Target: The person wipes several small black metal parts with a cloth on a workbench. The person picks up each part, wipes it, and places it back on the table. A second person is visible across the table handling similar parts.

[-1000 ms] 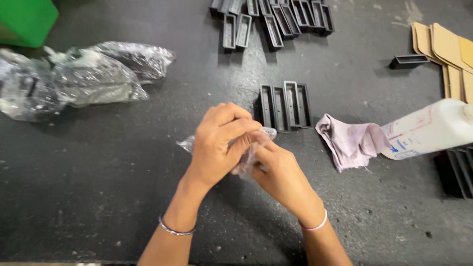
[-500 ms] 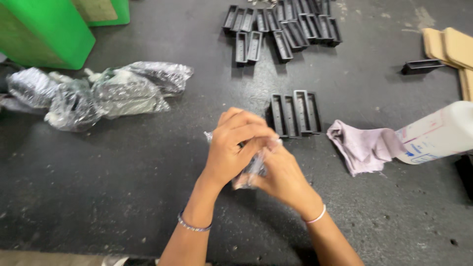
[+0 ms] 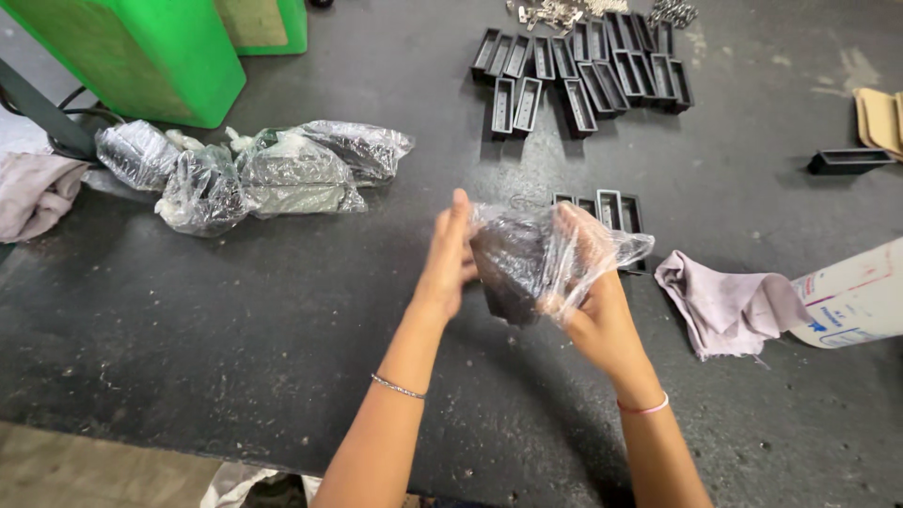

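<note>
We hold a clear plastic bag (image 3: 550, 259) up above the dark table (image 3: 235, 320), in front of us and just short of a short row of black trays (image 3: 611, 212) lying on the tabletop. Inside the bag sits a dark block-shaped part (image 3: 508, 273), showing through the film. Our right hand (image 3: 593, 301) is under and behind the bag, its fingers spread wide inside or against the plastic, gripping it from the right side. Our left hand (image 3: 450, 256) stands upright with the fingers straight and close together, its palm pressed flat against the left side of the bag. To the right of us lies a crumpled pale purple cloth (image 3: 724, 306), touching a white bottle (image 3: 851, 296) on its side. Further back lies a larger cluster of black trays (image 3: 583, 66). To the left sit filled plastic bags (image 3: 254, 169) in a pile, beside a green box (image 3: 141, 52).
</note>
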